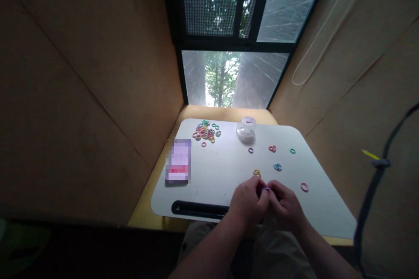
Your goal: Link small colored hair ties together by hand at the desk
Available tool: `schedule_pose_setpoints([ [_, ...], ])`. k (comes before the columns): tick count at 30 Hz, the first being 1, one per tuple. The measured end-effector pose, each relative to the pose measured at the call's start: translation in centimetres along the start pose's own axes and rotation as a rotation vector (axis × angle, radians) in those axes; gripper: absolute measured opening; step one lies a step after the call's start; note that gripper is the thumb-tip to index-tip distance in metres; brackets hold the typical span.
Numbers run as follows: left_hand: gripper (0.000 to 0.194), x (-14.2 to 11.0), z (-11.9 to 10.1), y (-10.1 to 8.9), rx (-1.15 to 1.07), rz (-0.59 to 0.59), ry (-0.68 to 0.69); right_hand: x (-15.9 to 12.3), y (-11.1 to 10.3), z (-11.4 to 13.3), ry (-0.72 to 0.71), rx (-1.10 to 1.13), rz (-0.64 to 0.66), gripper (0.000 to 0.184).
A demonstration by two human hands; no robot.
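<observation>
Over the near edge of the white lap table, my left hand and my right hand meet, fingertips pinched together. Between them a thin strip of a purple hair tie shows; the fingers cover the rest. Just beyond my left fingertips are yellow hair ties. Blue hair ties, red hair ties, a purple-grey one, a green one and a pink one lie apart from each other. A mixed-colour pile of hair ties sits at the far left.
A clear plastic jar stands at the table's far side. On the left lies a phone with a blurred screen. A black slot runs along the near edge. Walls flank both sides, a window is ahead, and a dark cable hangs at right.
</observation>
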State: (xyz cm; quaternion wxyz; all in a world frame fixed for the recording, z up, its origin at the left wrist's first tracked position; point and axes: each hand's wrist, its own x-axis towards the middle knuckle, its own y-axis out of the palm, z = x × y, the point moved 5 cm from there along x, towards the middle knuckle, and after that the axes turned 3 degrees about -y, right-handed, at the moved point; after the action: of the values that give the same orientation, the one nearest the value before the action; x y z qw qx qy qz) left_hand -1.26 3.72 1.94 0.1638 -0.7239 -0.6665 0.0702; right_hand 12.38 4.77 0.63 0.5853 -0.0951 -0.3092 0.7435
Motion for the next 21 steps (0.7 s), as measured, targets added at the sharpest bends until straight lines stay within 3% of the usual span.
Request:
schedule_pose_setpoints([
  [21,0.010,-0.3,0.3,1.2,-0.212,-0.004,-0.003,-0.2,-1.0,1.3,-0.153,0.007,-0.074,0.024],
])
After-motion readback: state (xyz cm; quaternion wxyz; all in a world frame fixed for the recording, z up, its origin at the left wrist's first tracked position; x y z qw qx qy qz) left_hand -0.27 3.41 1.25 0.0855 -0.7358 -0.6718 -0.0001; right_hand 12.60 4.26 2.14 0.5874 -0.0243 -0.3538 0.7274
